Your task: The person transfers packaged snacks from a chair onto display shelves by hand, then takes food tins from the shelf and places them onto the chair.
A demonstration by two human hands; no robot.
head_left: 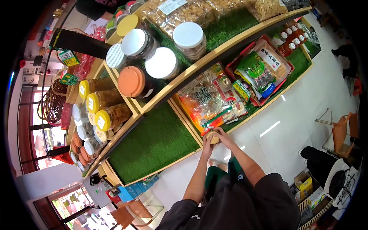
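Note:
In front of my body, a small round tan thing [214, 139] sits between my two hands; whether it is a jar or a roll is hard to make out. My left hand [207, 146] wraps its near-left side. From the right, my right hand [223, 137] closes over its top and side with bent fingers. Both hands are at the front edge of the lower wooden shelf [202, 147]. Just beyond them lie clear and orange plastic food packets [207, 97] on green artificial turf.
Lidded jars [188, 36] and bags of dried goods [180, 15] stand on the upper tier. A red crate [285, 63] holds more packets. Left of my hands is a turf-lined section [153, 142]. Brown chairs [341, 130] and a person in black [347, 57] are at the right.

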